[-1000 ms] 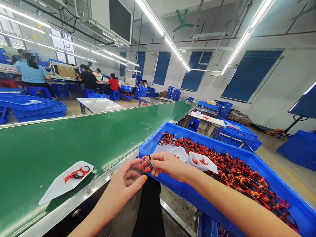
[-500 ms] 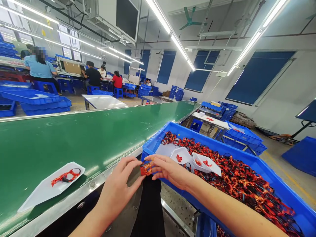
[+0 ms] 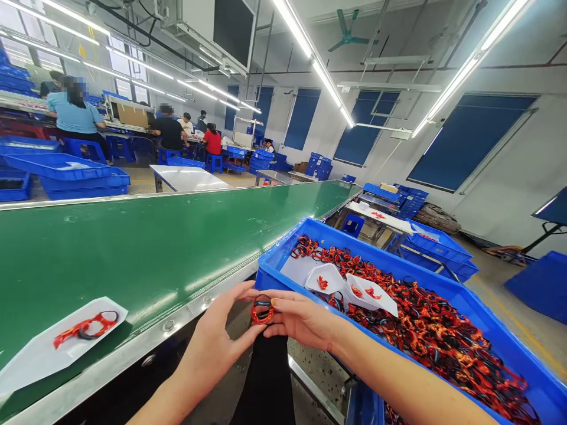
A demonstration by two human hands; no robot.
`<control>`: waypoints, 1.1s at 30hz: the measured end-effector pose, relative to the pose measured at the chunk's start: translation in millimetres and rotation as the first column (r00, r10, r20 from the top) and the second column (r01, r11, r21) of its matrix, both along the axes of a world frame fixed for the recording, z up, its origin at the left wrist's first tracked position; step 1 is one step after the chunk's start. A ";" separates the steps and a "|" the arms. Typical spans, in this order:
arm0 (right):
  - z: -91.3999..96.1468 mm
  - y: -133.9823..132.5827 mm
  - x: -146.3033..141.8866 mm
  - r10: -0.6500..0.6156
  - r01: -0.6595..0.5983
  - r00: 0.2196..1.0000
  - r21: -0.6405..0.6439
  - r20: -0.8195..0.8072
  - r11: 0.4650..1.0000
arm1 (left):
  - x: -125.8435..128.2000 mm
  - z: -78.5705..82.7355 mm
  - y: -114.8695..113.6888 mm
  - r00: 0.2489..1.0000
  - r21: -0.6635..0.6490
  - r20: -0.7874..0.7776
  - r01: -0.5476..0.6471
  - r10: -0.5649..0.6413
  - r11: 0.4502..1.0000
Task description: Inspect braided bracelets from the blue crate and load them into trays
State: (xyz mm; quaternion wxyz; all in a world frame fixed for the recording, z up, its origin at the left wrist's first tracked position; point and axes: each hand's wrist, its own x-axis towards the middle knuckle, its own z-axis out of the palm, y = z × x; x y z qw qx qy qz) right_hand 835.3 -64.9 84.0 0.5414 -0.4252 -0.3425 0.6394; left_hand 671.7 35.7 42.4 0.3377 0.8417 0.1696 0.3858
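Note:
A small red-orange and black ring-shaped piece (image 3: 262, 311) is held up between my two hands, above the gap by the belt. My left hand (image 3: 219, 330) curls around its left side, thumb below and fingers above. From the right, the fingertips of my right hand (image 3: 305, 320) pinch the same piece. Beside my right forearm stands a blue crate (image 3: 283, 283) heaped with similar red and black pieces (image 3: 425, 319). Two folded white paper holders (image 3: 330, 273) with small red bits lie on that heap.
A green conveyor belt (image 3: 177, 248) runs along my left side. On it lies a white paper holder (image 3: 31, 360) with a red and black piece (image 3: 91, 329). Further off are a white table (image 3: 190, 177), stacked blue crates (image 3: 75, 171) and several seated people.
The paper holder on the belt has shifted left and toward me. In my hands the ring-shaped piece has turned, so its opening faces me more. My view has shifted slightly.

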 end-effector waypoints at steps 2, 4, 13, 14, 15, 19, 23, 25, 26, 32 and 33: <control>-1.7 -0.1 0.0 0.000 0.000 1.000 0.006 -0.019 1.000 | 0.6 -1.5 -0.2 1.000 -0.007 0.009 -0.011 0.011 1.000; -3.4 -0.1 0.4 0.005 -0.005 1.000 0.011 -0.031 1.000 | 1.8 -2.2 0.2 1.000 -0.013 0.019 -0.009 0.010 1.000; -9.4 0.6 -0.1 0.037 -0.039 0.997 -0.028 -0.065 0.999 | 4.4 -5.6 -1.2 0.999 -0.085 0.030 0.037 -0.035 0.996; -10.9 0.7 -0.2 0.038 -0.041 0.997 -0.039 -0.073 0.998 | 4.7 -6.1 -1.7 0.999 -0.102 0.029 0.039 -0.037 0.994; -12.5 0.8 -0.3 0.036 -0.041 0.996 -0.051 -0.082 0.998 | 5.0 -6.6 -2.2 0.999 -0.118 0.029 0.043 -0.040 0.992; -18.6 1.6 0.0 0.024 -0.033 0.994 -0.088 -0.104 0.996 | 6.4 -8.0 -3.6 0.998 -0.149 0.015 0.056 -0.054 0.987; -21.0 2.7 -0.1 0.021 -0.031 0.995 -0.097 -0.099 0.995 | 6.5 -9.9 -3.8 0.998 -0.153 -0.002 0.055 -0.056 0.987; -21.1 2.8 -0.7 0.021 -0.030 0.996 -0.095 -0.091 0.995 | 6.4 -11.9 -3.2 0.998 -0.156 -0.010 0.055 -0.057 0.986; -21.2 2.7 -1.1 0.021 -0.029 0.996 -0.094 -0.085 0.995 | 6.4 -13.3 -2.9 0.998 -0.156 -0.011 0.055 -0.058 0.986; -26.3 -0.5 -3.5 -0.035 0.031 0.998 -0.063 -0.053 0.998 | 6.7 -19.9 -1.9 0.998 -0.078 -0.008 0.064 -0.065 0.995; -27.5 -1.2 -4.1 -0.044 0.042 0.998 -0.049 -0.046 0.998 | 6.5 -19.9 -1.8 0.996 -0.058 -0.004 0.086 -0.086 0.995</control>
